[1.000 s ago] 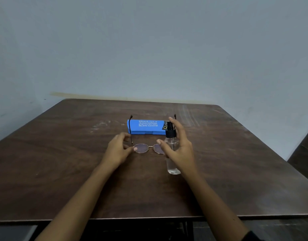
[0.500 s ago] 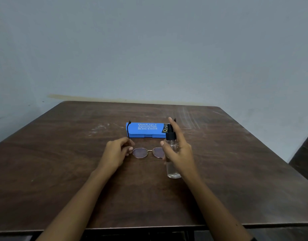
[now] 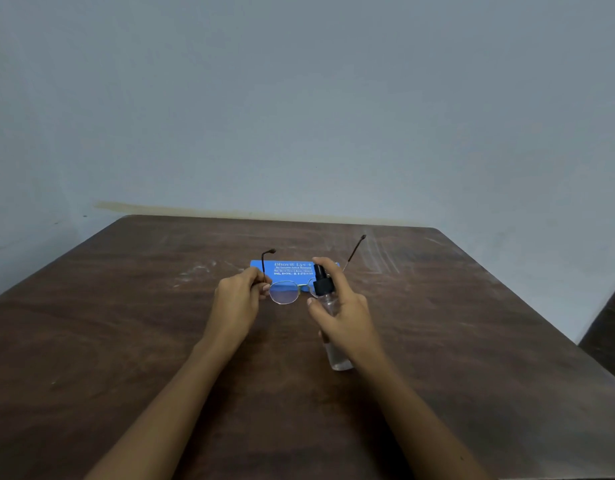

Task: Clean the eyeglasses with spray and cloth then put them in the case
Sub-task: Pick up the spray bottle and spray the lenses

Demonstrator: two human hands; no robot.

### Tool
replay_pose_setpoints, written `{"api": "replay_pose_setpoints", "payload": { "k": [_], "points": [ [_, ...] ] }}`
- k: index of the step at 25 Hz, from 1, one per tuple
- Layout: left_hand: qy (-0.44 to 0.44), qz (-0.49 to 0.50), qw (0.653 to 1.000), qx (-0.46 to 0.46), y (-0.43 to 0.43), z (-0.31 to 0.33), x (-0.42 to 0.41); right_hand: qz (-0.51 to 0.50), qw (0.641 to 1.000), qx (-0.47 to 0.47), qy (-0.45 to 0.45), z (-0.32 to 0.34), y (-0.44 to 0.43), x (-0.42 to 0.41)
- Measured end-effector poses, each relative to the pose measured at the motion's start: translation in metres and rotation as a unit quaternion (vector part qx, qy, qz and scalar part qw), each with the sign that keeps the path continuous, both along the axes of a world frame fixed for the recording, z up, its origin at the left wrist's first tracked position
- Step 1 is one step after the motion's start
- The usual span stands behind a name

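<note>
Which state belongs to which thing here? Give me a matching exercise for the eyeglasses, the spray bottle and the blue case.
Things:
1. eyeglasses
2. spray bottle
3. blue case

States:
A. lies flat on the table, beyond both hands
B. held up by the left hand at one end of the frame, temples unfolded
C. gripped in the right hand, a finger over its black top

Pairs: 1-B, 2-C, 3-A

Scuffed dark brown table (image 3: 126, 341), blue case (image 3: 289, 268) on it
</note>
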State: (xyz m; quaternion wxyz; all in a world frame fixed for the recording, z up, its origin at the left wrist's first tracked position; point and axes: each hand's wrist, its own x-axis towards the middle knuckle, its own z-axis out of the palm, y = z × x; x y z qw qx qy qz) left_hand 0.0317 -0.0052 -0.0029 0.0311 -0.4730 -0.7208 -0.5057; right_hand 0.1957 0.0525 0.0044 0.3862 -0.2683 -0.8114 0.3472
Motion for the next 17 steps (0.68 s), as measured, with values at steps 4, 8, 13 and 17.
{"api": "replay_pose_setpoints", "payload": {
  "k": [4,8,13,17],
  "points": [
    [0.046,0.02,0.997,0.05,0.007,0.001,0.0,-0.026,0.998,0.004,-0.053,0.004,0.005,-0.011],
    [0.044,0.016,0.996,0.082,0.005,-0.003,-0.002,-0.041,0.993,0.017,-0.112,0.006,0.003,-0.02],
    [0.047,0.028,0.993,0.105,0.0,-0.002,-0.006,-0.042,0.99,0.036,-0.129,0.007,0.001,-0.025],
    [0.058,0.031,0.993,0.097,0.0,-0.005,-0.006,-0.037,0.992,0.025,-0.121,0.005,0.003,-0.029]
  ]
}}
